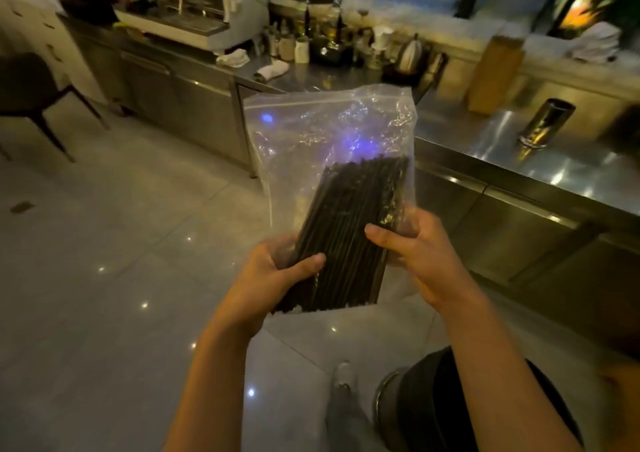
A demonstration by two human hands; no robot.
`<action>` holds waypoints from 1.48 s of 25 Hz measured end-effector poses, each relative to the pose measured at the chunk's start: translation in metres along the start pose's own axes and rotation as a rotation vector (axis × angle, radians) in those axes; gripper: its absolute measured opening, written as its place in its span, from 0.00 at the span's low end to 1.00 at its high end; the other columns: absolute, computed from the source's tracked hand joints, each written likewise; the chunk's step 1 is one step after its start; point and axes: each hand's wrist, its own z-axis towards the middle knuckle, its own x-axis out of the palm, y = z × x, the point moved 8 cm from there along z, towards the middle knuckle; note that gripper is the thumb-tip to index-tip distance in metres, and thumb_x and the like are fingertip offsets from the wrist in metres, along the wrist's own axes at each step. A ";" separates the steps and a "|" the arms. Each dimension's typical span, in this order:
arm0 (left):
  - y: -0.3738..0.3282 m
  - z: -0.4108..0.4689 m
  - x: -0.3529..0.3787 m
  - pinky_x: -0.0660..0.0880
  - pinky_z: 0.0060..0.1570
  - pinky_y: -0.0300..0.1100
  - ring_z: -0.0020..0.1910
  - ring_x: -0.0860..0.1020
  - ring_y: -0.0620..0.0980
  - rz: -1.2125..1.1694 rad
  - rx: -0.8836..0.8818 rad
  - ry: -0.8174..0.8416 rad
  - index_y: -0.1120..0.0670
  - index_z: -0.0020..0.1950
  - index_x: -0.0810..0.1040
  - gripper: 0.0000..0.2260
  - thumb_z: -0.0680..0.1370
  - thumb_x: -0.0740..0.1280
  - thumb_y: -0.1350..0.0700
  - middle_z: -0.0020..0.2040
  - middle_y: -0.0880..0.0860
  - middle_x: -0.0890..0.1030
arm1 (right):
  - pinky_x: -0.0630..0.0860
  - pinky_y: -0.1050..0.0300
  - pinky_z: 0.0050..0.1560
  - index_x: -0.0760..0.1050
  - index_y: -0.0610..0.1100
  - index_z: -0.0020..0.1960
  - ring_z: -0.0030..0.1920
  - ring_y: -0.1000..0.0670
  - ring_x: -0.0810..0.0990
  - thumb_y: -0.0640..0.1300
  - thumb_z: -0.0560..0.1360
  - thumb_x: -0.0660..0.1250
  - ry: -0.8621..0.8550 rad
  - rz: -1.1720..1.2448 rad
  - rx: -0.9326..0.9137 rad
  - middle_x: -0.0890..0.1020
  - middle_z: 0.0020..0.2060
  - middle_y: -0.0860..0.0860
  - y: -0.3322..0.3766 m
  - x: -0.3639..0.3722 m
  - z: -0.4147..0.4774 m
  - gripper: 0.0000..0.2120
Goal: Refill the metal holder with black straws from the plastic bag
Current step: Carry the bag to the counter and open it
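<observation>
I hold a clear plastic zip bag [311, 129] up in front of me, above the floor. A thick bundle of black straws [349, 223] fills its lower half. My left hand [273, 275] grips the bag's lower left side, thumb across the straws. My right hand [412, 250] grips the lower right side, thumb pressed on the bundle. The bag's zip edge at the top looks closed. The metal holder [547, 122], a shiny cylinder, stands on the steel counter [502, 153] to the right, well beyond the bag.
A wooden block [493, 77] stands behind the holder. Bottles, jars and a kettle [410, 53] crowd the back counter, with an espresso machine [194, 11] at the left. A dark chair [31, 87] is on the left, a bin [450, 403] by my feet.
</observation>
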 end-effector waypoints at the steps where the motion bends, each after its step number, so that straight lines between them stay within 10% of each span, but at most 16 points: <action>1: 0.000 0.031 0.006 0.81 0.48 0.43 0.54 0.84 0.54 0.001 -0.020 0.024 0.56 0.59 0.78 0.16 0.72 0.69 0.58 0.52 0.56 0.85 | 0.84 0.50 0.44 0.78 0.41 0.56 0.49 0.47 0.85 0.34 0.72 0.70 -0.036 0.007 -0.011 0.86 0.49 0.46 0.000 -0.017 0.021 0.13; 28: -0.066 0.648 0.230 0.81 0.53 0.51 0.53 0.84 0.54 0.155 0.010 0.640 0.61 0.59 0.79 0.17 0.72 0.73 0.63 0.53 0.58 0.85 | 0.82 0.59 0.43 0.76 0.39 0.58 0.51 0.51 0.85 0.36 0.73 0.69 -0.717 -0.042 -0.092 0.86 0.50 0.48 0.046 -0.365 0.415 0.14; 37: -0.052 0.742 0.345 0.80 0.50 0.42 0.53 0.84 0.49 0.205 0.023 0.744 0.53 0.60 0.79 0.17 0.72 0.71 0.51 0.52 0.52 0.85 | 0.80 0.43 0.53 0.76 0.42 0.59 0.55 0.47 0.84 0.38 0.73 0.71 -0.792 0.013 -0.022 0.85 0.53 0.45 0.018 -0.501 0.456 0.15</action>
